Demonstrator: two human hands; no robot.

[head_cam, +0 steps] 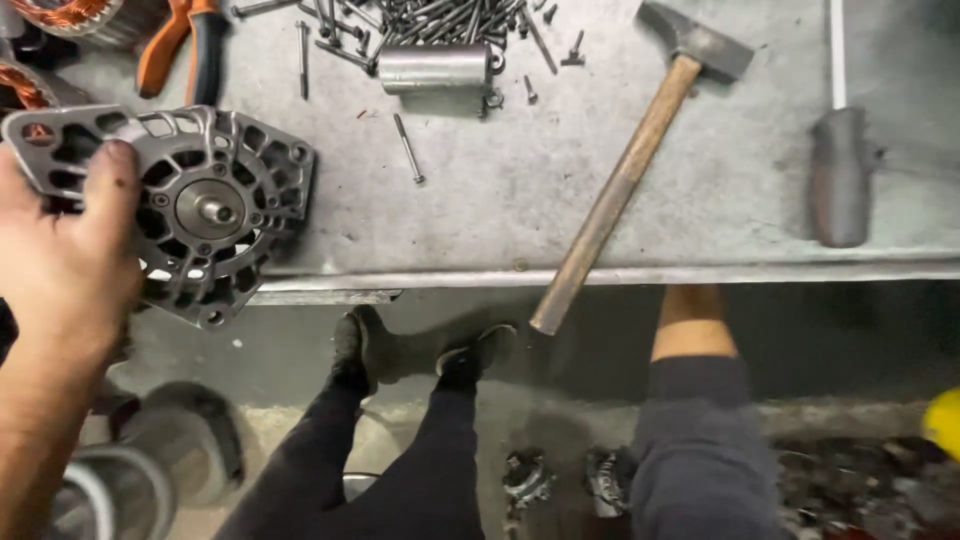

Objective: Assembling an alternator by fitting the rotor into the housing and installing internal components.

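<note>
My left hand (60, 260) grips a grey cast-metal alternator end housing (215, 215) by its left rim, thumb across the front. The housing is round and slotted, with a short shaft at its centre, and it hangs over the front left edge of the metal workbench (520, 200). My right forearm (690, 325), in a dark rolled sleeve, reaches under the bench's front edge, so the hand itself is hidden. A wooden-handled hammer (620, 190) lies diagonally on the bench, its handle end jutting past the front edge.
A pile of long bolts (430, 20) and a short metal cylinder (435, 68) lie at the back, with one loose bolt (408, 148) nearer. Orange-handled pliers (185, 45) and copper windings (60, 15) sit back left. A dark-handled tool (838, 175) lies right. My legs (400, 430) stand below.
</note>
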